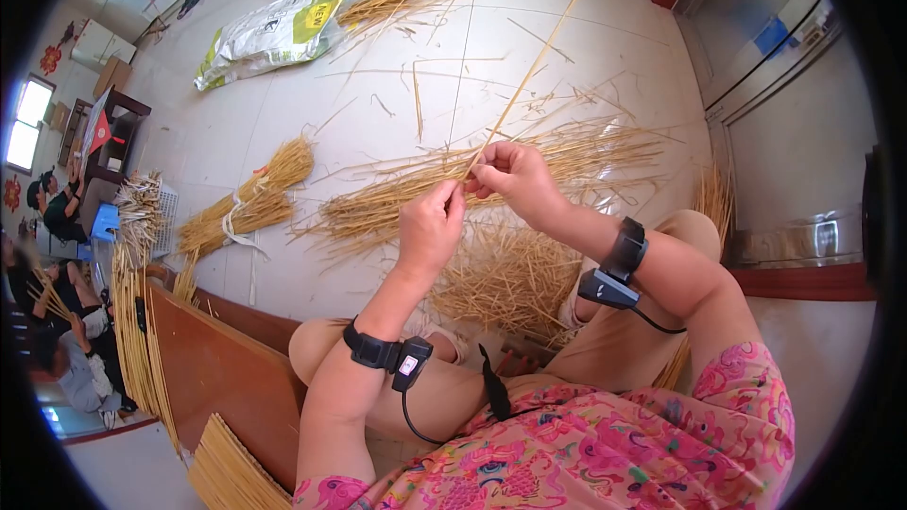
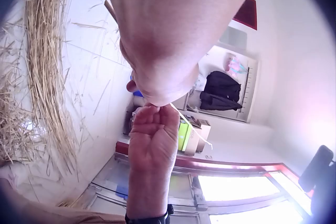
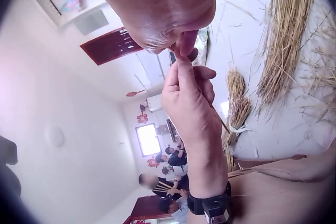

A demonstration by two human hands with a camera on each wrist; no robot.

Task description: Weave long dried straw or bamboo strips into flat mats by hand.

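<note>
One long straw stalk (image 1: 540, 59) slants up and away from between the two hands in the head view. The left hand (image 1: 431, 229) pinches its lower end between thumb and curled fingers. Close beside it, the right hand (image 1: 515, 181) pinches the same stalk with thumb and forefinger, the fingertips of both hands nearly touching. In the left wrist view the right hand (image 2: 152, 140) shows its palm side with bent fingers. The right wrist view shows the left hand (image 3: 191, 103) meeting the right hand (image 3: 163, 14); the pinched spot is mostly hidden.
Loose straw (image 1: 397, 191) lies across the tiled floor, with a shorter pile (image 1: 510, 274) between the legs. A tied bundle (image 1: 248, 203) is at left, a printed sack (image 1: 283, 30) beyond. A brown board (image 1: 213, 345) stands beside the left arm. Several people sit far left.
</note>
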